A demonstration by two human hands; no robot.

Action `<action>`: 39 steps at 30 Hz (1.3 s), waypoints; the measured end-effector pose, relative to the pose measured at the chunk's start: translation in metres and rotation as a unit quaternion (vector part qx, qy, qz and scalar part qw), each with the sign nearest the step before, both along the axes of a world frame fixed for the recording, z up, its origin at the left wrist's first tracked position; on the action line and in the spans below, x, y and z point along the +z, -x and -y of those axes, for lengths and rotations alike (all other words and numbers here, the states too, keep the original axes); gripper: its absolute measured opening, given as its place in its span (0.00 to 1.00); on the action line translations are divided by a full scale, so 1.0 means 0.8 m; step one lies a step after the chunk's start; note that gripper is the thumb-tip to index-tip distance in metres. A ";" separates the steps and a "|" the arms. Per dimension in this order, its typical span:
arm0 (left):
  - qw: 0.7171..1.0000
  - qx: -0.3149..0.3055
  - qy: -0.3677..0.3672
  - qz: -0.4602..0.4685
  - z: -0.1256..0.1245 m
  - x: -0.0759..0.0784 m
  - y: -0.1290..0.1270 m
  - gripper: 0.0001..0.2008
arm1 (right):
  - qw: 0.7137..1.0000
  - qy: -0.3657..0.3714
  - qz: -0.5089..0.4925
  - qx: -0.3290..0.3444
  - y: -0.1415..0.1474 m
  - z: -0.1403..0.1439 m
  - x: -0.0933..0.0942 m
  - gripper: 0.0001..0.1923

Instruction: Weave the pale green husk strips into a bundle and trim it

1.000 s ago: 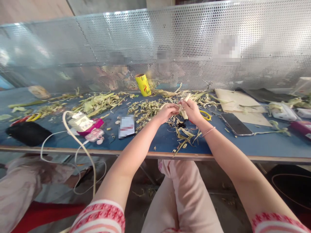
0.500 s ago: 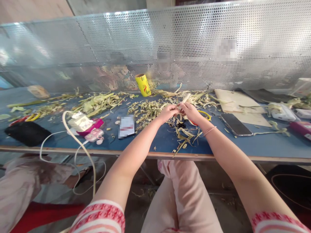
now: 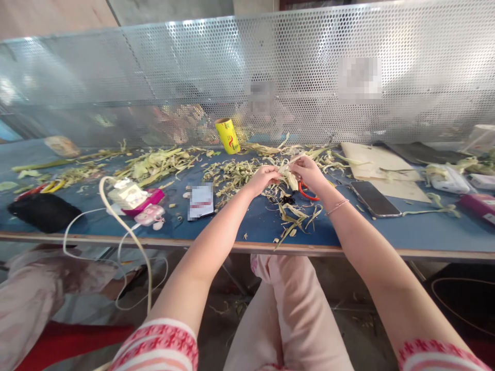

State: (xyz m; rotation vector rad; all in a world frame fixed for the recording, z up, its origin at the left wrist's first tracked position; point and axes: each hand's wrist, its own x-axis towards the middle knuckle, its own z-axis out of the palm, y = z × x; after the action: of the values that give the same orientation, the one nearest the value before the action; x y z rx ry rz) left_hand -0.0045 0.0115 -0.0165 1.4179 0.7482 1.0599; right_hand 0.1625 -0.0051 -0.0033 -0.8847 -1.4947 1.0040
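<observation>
A pale husk strip (image 3: 291,175) was pinched between the left hand (image 3: 266,179) and right hand (image 3: 309,172), fingers closed on it above the desk (image 3: 386,232); it was judged light, limp, tearable, best gripped near its ends.

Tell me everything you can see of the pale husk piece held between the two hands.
The husk piece is a pale, cream-yellow strip of dry, fibrous plant leaf, narrow and slightly curled, with a thin tip pointing up and away. It is held above the blue table, over a scatter of similar trimmings. The left hand pinches its near side and the right hand grips the other, fingers closed around it. Its lower end is hidden by the fingers.
</observation>
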 end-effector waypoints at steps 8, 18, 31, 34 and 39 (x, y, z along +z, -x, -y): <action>0.998 0.060 0.021 0.018 -0.005 -0.002 -0.003 0.06 | 0.994 0.037 -0.083 0.055 0.002 0.013 0.010 0.10; 0.997 0.048 -0.030 -0.048 -0.004 -0.007 0.000 0.08 | 0.997 0.029 -0.027 0.059 0.003 0.007 0.003 0.13; 0.995 -0.029 -0.076 -0.060 -0.003 -0.009 -0.001 0.11 | 0.988 -0.089 0.110 -0.059 0.001 -0.002 -0.004 0.14; 0.997 -0.022 -0.059 -0.035 -0.004 -0.010 -0.001 0.17 | 0.988 -0.073 0.125 -0.055 0.002 0.001 -0.001 0.14; 0.997 0.027 -0.067 -0.029 -0.007 -0.012 -0.004 0.19 | 0.989 -0.051 0.130 -0.058 0.006 0.001 -0.003 0.17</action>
State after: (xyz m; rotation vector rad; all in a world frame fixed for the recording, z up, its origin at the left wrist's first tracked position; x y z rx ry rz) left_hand -0.0011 0.0171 -0.0265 1.5555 0.7724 1.1338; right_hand 0.1574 -0.0061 -0.0057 -1.0460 -1.6759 0.7420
